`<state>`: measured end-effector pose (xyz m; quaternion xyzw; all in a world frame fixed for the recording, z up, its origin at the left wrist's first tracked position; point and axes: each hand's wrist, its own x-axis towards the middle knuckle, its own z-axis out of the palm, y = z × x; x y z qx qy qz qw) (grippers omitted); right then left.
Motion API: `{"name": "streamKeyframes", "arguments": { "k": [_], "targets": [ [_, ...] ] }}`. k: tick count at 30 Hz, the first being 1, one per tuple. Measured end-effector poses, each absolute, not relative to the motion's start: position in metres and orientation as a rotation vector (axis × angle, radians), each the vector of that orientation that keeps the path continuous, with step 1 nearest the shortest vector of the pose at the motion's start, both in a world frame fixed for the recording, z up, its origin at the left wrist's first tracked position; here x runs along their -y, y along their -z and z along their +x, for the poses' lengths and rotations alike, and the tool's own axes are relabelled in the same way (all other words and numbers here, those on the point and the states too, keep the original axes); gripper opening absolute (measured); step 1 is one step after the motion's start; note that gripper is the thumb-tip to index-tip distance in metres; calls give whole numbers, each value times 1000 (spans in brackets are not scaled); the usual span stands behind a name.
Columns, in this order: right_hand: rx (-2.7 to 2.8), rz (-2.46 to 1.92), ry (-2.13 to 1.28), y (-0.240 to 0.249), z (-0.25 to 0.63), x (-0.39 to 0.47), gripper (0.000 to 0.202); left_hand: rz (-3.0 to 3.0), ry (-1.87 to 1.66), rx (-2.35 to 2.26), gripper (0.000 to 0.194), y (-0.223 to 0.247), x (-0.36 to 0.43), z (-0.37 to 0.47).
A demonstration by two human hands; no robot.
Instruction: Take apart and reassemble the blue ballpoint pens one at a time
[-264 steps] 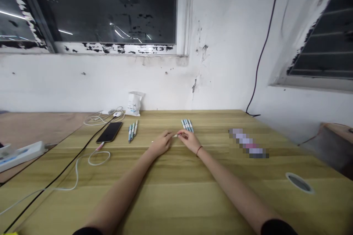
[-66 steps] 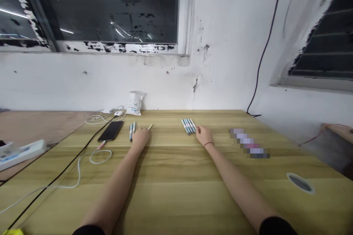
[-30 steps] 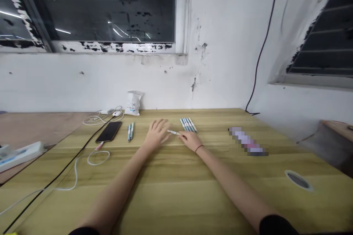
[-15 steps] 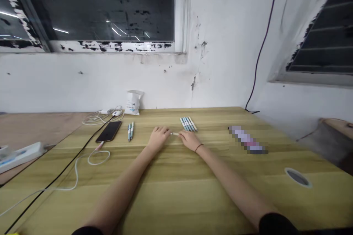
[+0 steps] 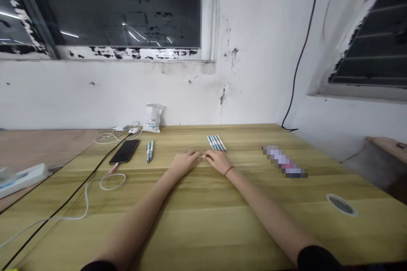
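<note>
Near the middle of the wooden table, my left hand and my right hand almost meet, fingers closed around the two ends of a small pale pen. Only a short light piece of it shows between the fingertips. Behind my right hand several blue and white pens lie side by side in a slanted row. Two more blue pens lie together to the left of my left hand.
A phone with a white cable lies at the left, beside a black cord. Behind it are coiled cables and a white packet. A pixelated long object lies at the right, near a round table inset.
My left hand has moved slightly right and nearer to my right hand. Less of the pale pen shows between them. The view has shifted a little.
</note>
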<state>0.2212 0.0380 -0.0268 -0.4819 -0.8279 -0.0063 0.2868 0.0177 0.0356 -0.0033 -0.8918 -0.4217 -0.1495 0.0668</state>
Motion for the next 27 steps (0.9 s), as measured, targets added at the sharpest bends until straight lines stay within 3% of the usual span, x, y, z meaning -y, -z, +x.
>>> {"name": "streamKeyframes", "arguments": {
  "k": [7,12,20,24,27],
  "targets": [
    [2102,-1234,-180,32,216,-42,30,-2674,338,1368,31,0,-33,21],
    [2057,-1220,-223,34,216,-44,16,-2674,285,1425,27,3,-33,22],
    [1996,-1169,-340,36,217,-46,30,-2710,290,1408,32,5,-33,21],
    [1992,-1160,-353,38,217,-48,12,-2731,364,1398,33,5,-32,22],
    [1959,-1118,-303,37,216,-47,15,-2740,445,1422,34,6,-32,21]
  ]
}}
